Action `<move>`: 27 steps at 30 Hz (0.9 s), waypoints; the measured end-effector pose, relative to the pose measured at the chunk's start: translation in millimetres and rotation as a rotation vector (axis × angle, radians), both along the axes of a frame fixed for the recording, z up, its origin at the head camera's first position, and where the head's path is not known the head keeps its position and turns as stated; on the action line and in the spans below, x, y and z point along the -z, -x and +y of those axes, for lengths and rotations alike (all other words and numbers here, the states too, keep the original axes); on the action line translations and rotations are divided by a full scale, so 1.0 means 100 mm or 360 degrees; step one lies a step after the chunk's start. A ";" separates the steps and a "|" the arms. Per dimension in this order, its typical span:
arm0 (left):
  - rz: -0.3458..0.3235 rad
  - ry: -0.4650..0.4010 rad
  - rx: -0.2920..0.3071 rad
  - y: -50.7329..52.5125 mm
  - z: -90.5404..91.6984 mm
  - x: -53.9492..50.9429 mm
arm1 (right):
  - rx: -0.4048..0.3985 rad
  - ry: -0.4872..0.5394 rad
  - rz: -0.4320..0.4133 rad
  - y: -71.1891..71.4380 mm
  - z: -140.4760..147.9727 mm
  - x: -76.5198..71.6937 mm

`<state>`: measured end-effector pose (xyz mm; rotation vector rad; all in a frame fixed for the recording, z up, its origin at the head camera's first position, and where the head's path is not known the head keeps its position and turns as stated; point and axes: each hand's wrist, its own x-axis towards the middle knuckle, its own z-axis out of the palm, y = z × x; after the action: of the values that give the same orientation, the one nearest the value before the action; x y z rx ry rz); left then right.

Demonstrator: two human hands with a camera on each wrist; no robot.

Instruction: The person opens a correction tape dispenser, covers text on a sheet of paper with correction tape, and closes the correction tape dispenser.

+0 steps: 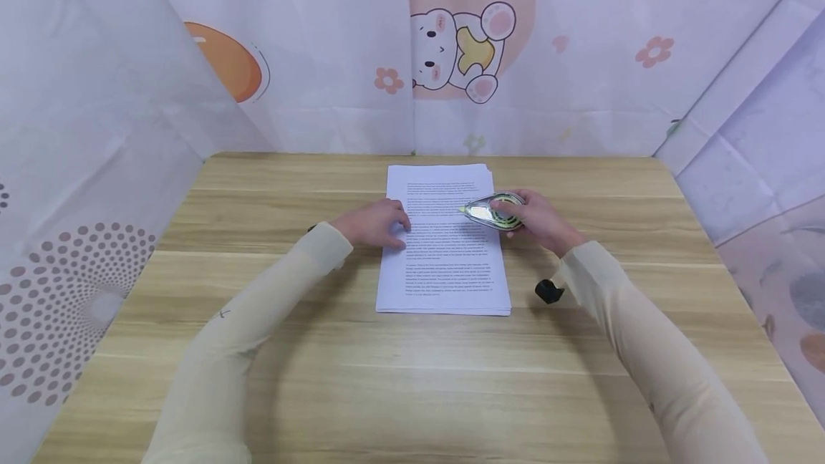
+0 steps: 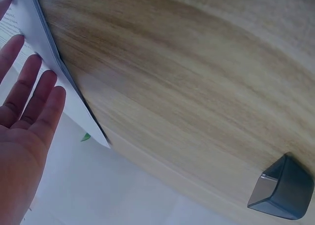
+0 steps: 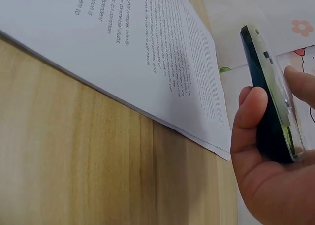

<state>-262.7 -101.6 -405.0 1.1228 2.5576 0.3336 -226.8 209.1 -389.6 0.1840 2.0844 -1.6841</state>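
Note:
A stack of printed paper [image 1: 445,285] lies on the wooden table, its pages covered in lines of black text. My left hand [image 1: 377,224] rests at the stack's left edge, fingers spread and loosely bent over the margin; in the left wrist view the fingers [image 2: 47,104] look relaxed and hold nothing. Above the right part of the page, my right hand [image 1: 535,217] grips a teardrop-shaped correction tape [image 1: 480,212] with a clear shell and green parts. Its narrow tip points left over the text. In the right wrist view, fingers and thumb hold the correction tape [image 3: 273,97] from both sides, above the sheet.
Wooden table [image 1: 412,385] surrounds the paper. A dark, glossy box-like piece [image 2: 283,190] appears at the lower right of the left wrist view. A black wrist device [image 1: 549,291] hangs under the right sleeve. Patterned curtains [image 1: 322,113] stand behind and at both sides.

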 end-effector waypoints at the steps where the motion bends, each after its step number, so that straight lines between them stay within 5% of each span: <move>1: 0.0000 0.0001 -0.0002 0.00 0.00 0.00 | -0.0005 -0.0010 0.0000 0.01 0.00 0.00; 27: -0.0035 -0.0014 -0.0014 -0.01 0.00 -0.01 | -0.0096 -0.0349 0.0103 0.09 -0.14 0.06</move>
<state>-261.9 -101.3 -403.9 1.1054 2.5449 0.3579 -236.2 194.9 -395.3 0.1348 2.2978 -1.4429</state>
